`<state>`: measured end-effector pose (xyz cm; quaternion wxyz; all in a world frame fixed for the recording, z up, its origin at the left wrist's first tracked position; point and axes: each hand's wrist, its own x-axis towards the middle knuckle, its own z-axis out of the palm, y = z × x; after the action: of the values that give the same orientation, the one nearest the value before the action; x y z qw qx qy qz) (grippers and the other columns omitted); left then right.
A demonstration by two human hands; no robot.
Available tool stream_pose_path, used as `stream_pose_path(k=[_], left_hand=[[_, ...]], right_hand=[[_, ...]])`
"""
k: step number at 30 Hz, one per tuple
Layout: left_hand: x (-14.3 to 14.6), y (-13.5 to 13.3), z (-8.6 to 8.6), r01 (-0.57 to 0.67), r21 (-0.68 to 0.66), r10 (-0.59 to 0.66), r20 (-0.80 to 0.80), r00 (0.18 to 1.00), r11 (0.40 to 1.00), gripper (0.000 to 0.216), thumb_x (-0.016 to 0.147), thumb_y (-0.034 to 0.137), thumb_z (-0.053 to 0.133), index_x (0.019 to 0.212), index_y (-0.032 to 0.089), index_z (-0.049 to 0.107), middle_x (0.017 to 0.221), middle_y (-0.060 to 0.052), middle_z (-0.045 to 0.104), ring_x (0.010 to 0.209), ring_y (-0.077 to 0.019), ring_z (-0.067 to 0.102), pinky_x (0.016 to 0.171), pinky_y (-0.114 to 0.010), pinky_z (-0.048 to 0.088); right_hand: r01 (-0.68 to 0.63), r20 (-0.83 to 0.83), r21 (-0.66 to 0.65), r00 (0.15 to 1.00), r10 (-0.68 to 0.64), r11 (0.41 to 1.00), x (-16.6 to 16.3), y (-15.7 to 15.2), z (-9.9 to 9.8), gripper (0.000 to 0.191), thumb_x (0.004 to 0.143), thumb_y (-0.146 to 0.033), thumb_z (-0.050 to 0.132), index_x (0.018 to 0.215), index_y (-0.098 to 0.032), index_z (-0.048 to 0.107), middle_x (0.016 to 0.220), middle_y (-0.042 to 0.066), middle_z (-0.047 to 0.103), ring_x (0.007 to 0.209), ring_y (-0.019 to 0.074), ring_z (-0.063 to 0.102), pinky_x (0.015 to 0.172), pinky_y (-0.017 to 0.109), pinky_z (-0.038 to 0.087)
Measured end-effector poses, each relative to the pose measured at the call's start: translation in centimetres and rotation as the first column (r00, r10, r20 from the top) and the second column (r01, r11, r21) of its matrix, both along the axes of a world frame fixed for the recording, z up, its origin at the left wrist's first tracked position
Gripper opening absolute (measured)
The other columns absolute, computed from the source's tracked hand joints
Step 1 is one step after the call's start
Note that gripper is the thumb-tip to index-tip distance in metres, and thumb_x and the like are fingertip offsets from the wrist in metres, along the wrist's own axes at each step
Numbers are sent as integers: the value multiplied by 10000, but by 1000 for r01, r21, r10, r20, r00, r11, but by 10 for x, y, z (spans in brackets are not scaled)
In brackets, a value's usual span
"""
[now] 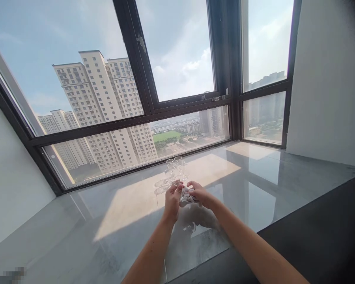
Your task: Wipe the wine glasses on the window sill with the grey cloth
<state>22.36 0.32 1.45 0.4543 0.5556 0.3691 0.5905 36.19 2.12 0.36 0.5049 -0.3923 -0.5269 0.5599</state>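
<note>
Both my hands meet over a glossy stone window ledge [112, 205]. My left hand [172, 201] is closed around a clear glass [182, 192], fingers curled at its side. My right hand [198, 194] is closed on a crumpled pale cloth [188, 196] pressed against that glass. Just beyond the hands stand several clear stemmed glasses [176, 167], upright, near the window. Two more clear glasses [162, 186] lie on their sides to the left of my left hand.
A large black-framed window [142, 118] runs along the far edge of the ledge, with high-rise buildings outside. A white wall [325, 79] closes the right end. A dark surface [319, 244] borders the ledge at the near right.
</note>
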Motion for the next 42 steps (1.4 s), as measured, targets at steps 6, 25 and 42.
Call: stream_pose_path(k=[6, 25, 42], left_hand=[[-18, 23, -13, -152, -9, 152, -31, 988, 988, 481, 799, 632, 582, 823, 162, 682, 964, -86, 717, 929, -201, 656, 789, -304, 513], [-30, 71, -34, -275, 20, 242, -537, 808, 961, 201, 842, 253, 592, 1011, 169, 664, 1094, -125, 714, 1012, -241, 661, 826, -323, 504], [-29, -19, -20, -244, 236, 313, -882, 353, 941, 287, 860, 439, 550, 903, 202, 707, 1025, -106, 673, 1042, -273, 571, 901, -378, 423]], right_hand=[[-203, -162, -37, 967, 195, 978, 12, -8, 12, 445, 581, -351, 776, 933, -223, 535, 669, -46, 558, 501, 96, 450, 460, 219, 336], [579, -362, -93, 738, -569, 810, 47, 47, -21, 373, 689, -505, 597, 878, -271, 377, 706, -9, 573, 621, 202, 582, 510, 316, 447], [574, -381, -178, 709, -593, 800, 47, 44, -26, 431, 631, -488, 652, 843, -270, 347, 608, -45, 498, 512, 160, 515, 428, 286, 414]])
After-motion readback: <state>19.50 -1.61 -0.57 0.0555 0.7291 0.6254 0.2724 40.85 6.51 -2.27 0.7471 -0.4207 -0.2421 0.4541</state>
